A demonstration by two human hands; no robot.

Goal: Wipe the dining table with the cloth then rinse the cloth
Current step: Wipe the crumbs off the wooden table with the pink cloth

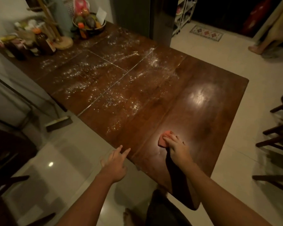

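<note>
A long dark wooden dining table (pixel 211 108) stretches away from me, its middle and far boards dusted with white powder (pixel 91 75). The near board looks shiny under a light glare. My right hand (pixel 176 146) presses a small pink cloth (pixel 166 138) flat on the near part of the table, fingers spread over it. My left hand (pixel 115 162) hovers at the table's near left edge with its fingers stretched out, fingertips just over the edge, holding nothing.
Jars and bottles (pixel 31 41), a wooden stand (pixel 62 41) and a fruit bowl (pixel 90 23) crowd the far left end. Dark chairs (pixel 278 136) stand to the right. A broom head (pixel 59 123) lies on the tiled floor at left. A person's leg (pixel 268 39) shows at far right.
</note>
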